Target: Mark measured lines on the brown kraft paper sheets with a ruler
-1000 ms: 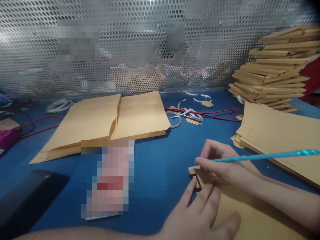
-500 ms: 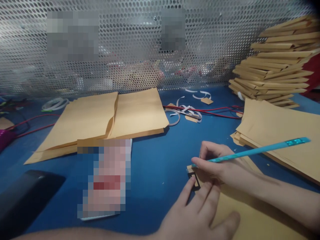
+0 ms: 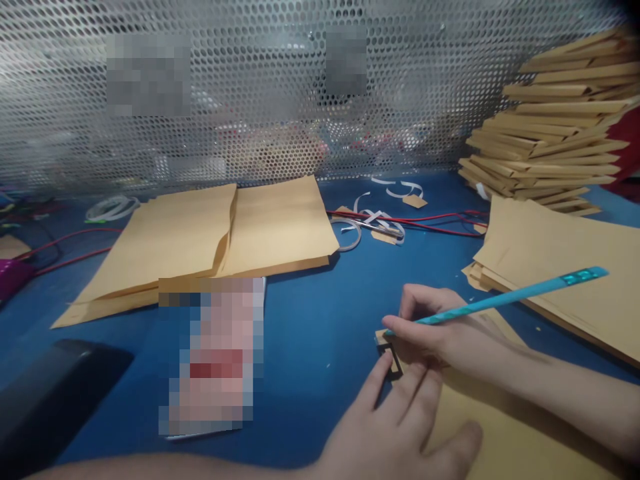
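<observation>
The right hand (image 3: pixel 440 337) is closed around a teal pencil (image 3: pixel 500 300), pinched between thumb and fingertips, with the wrist and forearm laid low across a brown envelope (image 3: pixel 505 427) and running off to the right. The pencil is tilted, its tip brought down at the near-left corner of that envelope, where a small dark-edged cutout (image 3: pixel 391 353) is seen, and its far end is raised to the right of the corner. The left hand (image 3: pixel 400 433) is held open and flat, fingers spread and pressed on the envelope just below the corner, the forefinger reaching almost to the cutout; nothing is gripped by it. The envelope lies on the blue bench (image 3: pixel 310 333).

Left of the corner a pixelated card (image 3: pixel 213 357) is seen, and its print cannot be read. Beyond that, two flat envelopes (image 3: pixel 225 233) are laid side by side. Right of the corner a low pile of envelopes (image 3: pixel 565 267) is set, with a tall fanned stack (image 3: pixel 555 140) behind it. No brand or writing can be made out anywhere; two patches on the perforated screen (image 3: pixel 260 107) are blurred.
</observation>
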